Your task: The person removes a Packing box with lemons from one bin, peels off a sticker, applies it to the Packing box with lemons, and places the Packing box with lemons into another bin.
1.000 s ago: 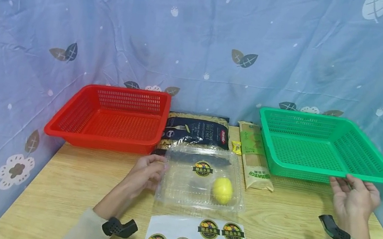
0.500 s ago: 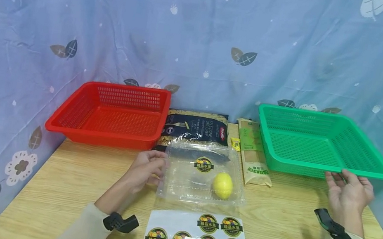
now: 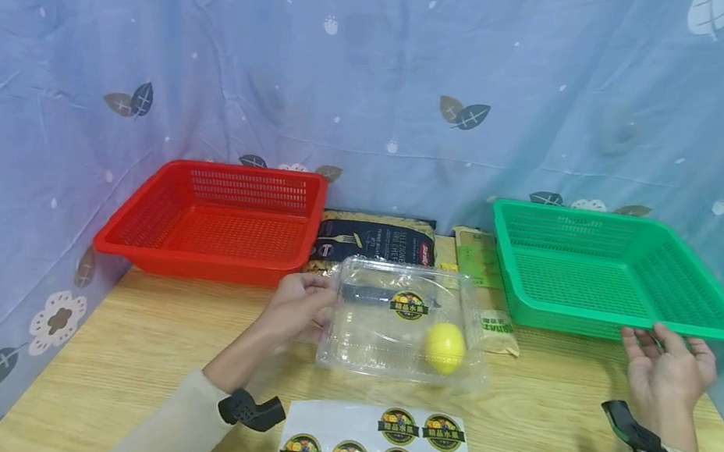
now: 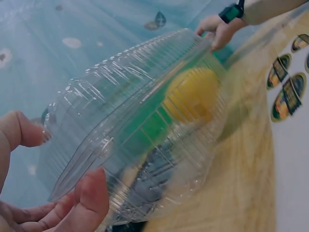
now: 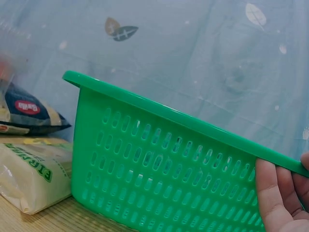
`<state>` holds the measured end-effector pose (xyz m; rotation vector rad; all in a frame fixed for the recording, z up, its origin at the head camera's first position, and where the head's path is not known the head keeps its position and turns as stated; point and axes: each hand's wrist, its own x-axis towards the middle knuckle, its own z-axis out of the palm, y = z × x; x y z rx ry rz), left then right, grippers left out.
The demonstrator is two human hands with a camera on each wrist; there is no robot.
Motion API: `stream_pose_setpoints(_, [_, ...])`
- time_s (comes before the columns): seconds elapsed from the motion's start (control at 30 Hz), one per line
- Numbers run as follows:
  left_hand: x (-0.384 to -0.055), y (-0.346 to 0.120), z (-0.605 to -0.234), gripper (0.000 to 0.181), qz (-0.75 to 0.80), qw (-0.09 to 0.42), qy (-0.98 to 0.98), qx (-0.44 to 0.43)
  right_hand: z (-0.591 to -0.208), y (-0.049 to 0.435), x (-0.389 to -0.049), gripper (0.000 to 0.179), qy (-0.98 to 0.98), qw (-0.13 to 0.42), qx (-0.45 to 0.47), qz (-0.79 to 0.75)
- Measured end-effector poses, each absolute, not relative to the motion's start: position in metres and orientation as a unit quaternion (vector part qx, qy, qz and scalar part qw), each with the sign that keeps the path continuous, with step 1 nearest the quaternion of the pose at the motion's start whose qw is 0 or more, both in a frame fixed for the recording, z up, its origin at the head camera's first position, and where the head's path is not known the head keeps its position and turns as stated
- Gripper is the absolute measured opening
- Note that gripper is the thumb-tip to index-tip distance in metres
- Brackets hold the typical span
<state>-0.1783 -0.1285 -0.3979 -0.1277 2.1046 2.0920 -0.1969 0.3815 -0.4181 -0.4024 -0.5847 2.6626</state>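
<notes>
My left hand [image 3: 298, 307] grips the left edge of a clear plastic clamshell container [image 3: 371, 346], thumb on one side and fingers on the other. The container is tilted and held above the table. Inside, at its right end, is a yellow lemon [image 3: 444, 348], seen through the ribbed wall in the left wrist view [image 4: 194, 94]. A round fruit label [image 3: 409, 305] is on the lid. At the right, my right hand [image 3: 669, 370] holds the front rim of the green basket [image 3: 574, 323], with fingers under the rim against the slotted wall [image 5: 154, 164].
A red basket [image 3: 206, 265] stands at the back left. Between the baskets lie a dark pasta bag [image 3: 378, 236], a paper-coloured packet [image 3: 474, 256] and a small yellow wrapper [image 3: 449, 267], partly behind the container. A label sheet [image 3: 338, 420] lies on the wooden table [image 3: 541, 444] in front.
My left hand has lifted the container off the table and moved it slightly right with the lemon inside. My right hand stays at the green basket's rim.
</notes>
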Motion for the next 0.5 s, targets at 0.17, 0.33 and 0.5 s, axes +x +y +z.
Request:
stream_pose_setpoints(0.17, [-0.185, -0.120, -0.384, 0.040, 0.699, 0.072, 0.711, -0.029, -0.418, 0.384, -0.197, 0.047, -0.210, 0.189, -0.146, 0.948])
stream_pose_setpoints(0.33, [-0.193, -0.114, -0.370, 0.035, 0.697, 0.070, 0.714, -0.022, -0.419, 0.383, -0.199, 0.050, -0.213, 0.194, -0.159, 0.944])
stream_pose_setpoints(0.5, [-0.205, -0.109, -0.360, 0.033, 0.704, 0.069, 0.707, -0.015, -0.418, 0.383, -0.201, 0.049, -0.212, 0.198, -0.163, 0.943])
